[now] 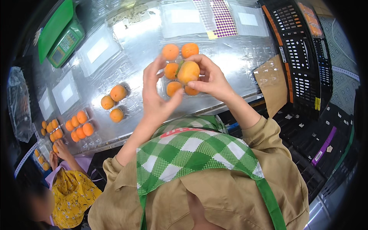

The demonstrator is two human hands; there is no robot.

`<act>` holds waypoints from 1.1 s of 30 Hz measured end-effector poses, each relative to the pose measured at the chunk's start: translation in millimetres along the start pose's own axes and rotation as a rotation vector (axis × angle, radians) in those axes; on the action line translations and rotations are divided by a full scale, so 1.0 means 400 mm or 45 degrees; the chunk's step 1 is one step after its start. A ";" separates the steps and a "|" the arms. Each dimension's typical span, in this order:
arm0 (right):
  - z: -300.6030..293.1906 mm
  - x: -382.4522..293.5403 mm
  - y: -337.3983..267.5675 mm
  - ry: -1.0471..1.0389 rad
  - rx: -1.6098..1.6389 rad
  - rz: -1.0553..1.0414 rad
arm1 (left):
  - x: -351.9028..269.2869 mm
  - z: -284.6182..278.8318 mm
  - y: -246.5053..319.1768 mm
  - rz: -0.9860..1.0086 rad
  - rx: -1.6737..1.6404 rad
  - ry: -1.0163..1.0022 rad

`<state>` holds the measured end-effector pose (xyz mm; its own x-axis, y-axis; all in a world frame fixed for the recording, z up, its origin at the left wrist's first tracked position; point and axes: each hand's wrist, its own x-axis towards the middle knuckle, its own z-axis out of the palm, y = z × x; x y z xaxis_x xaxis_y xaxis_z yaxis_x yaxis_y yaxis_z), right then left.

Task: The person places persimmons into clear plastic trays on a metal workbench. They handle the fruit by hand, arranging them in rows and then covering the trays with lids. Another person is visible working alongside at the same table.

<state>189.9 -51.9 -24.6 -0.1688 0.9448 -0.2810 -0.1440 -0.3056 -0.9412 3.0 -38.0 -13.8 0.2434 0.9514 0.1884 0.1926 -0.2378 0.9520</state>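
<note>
My right hand (pixel 211 76) holds an orange persimmon (pixel 189 72) between thumb and fingers, its green calyx turned to the left. On the other side of the fruit, my left hand (pixel 156 89) is spread, fingers apart and slightly blurred, with nothing in its grasp. Below both hands lies a clear plastic tray holding several persimmons (pixel 170 52), partly covered by my hands and the held fruit. Left of my left hand, three more persimmons (pixel 118 93) sit in another clear tray (pixel 129 106).
A green digital scale (pixel 64 46) stands on the metal table (pixel 138 60) at far left. Lidded clear packs (pixel 184 26) and a purple-dotted sticker sheet (pixel 224 20) lie at the back. Black crates (pixel 299 60) rise on the right. At left a co-worker's hand (pixel 61 149) touches fruit near filled trays.
</note>
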 end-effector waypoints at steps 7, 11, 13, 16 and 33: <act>-0.006 -0.002 0.004 -0.007 -0.323 -0.381 | -0.018 -0.014 -0.047 -1.119 -1.191 -0.205; 0.012 0.002 -0.022 0.056 -1.056 -0.849 | -0.029 -0.004 -0.034 -1.044 -1.148 -0.310; 0.021 0.003 -0.023 0.033 -1.343 -1.047 | -0.031 -0.008 -0.051 -1.032 -1.255 -0.339; 0.038 -0.011 -0.037 0.038 -1.146 -0.966 | -0.041 -0.017 -0.061 -0.947 -1.265 -0.299; 0.103 -0.051 0.055 -0.044 0.140 0.177 | -0.113 -0.039 -0.097 -0.358 -0.629 -0.215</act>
<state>150.0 -82.7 -31.8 -0.2279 0.8883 -0.3986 -0.2226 -0.4461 -0.8669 -30.4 -68.8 -55.6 0.4032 0.9107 -0.0901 -0.1838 0.1770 0.9669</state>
